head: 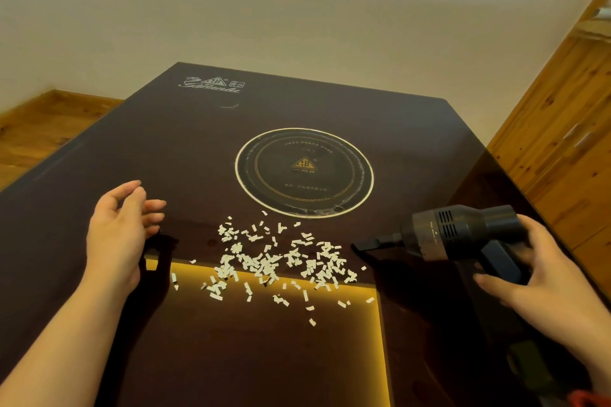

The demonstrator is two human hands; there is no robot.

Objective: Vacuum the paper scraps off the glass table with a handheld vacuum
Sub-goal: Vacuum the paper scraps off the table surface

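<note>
Scraps (279, 261): white, scattered mid-table (99, 155), near side of round burner (304, 172). Vacuum (463, 235): black, at right, nozzle pointing left, tip just beside scraps. Right hand (542, 277): grip clamped on vacuum handle. Left hand (122, 228): fingers loose, holding nothing, left of scraps.

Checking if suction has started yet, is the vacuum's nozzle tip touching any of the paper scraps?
Apart. The head view shows bare dark glass table between the handheld vacuum's nozzle tip and the nearest paper scraps to its left.
</note>
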